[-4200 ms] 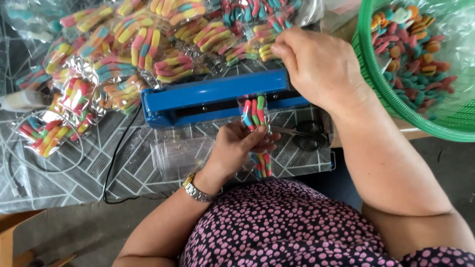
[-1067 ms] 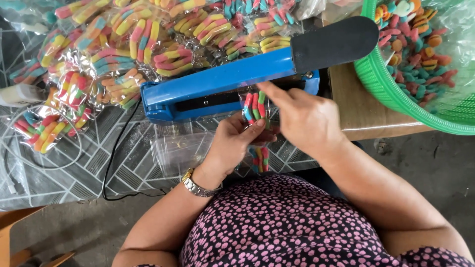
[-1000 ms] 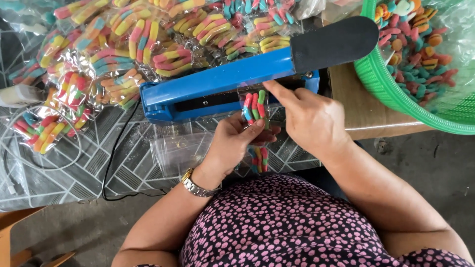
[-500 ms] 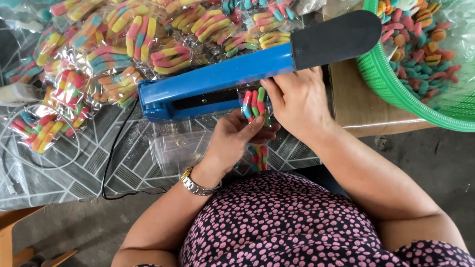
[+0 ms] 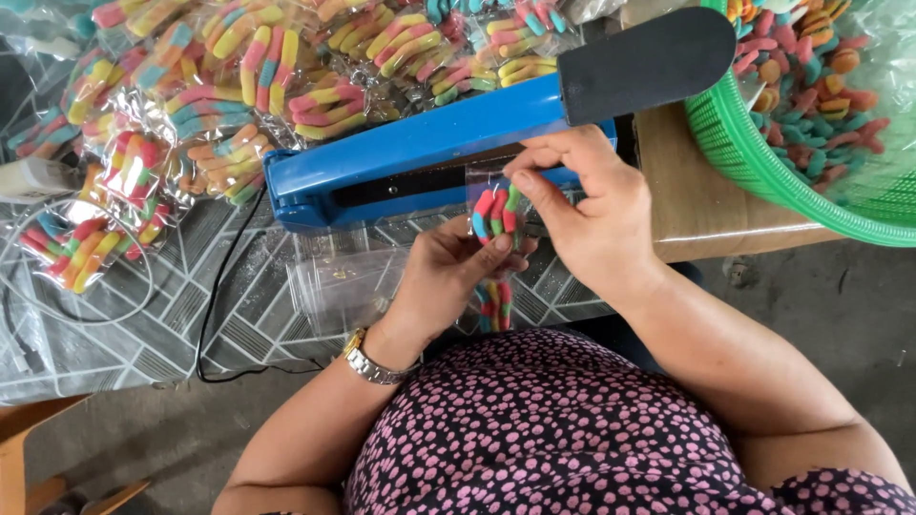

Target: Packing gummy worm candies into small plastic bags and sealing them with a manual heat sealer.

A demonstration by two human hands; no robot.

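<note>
My left hand (image 5: 448,277) and my right hand (image 5: 587,215) both hold a small clear bag of striped gummy candy (image 5: 496,212). The left pinches its lower part, the right pinches its open top edge. The bag's top lies in the mouth of a blue heat sealer (image 5: 420,153), whose arm with a black handle (image 5: 644,62) stands raised. More candy (image 5: 494,305) shows below the left hand.
Several sealed candy bags (image 5: 248,72) are piled behind and left of the sealer. A green basket (image 5: 754,143) of loose gummies stands at right on a wooden board (image 5: 697,205). Empty clear bags (image 5: 343,286) and a black cable (image 5: 215,315) lie on the patterned table.
The sealer arm, pressed down by my right hand 4 s ago, is now raised. My right hand came off the handle onto the bag's top; the bag has barely moved in the last second.
</note>
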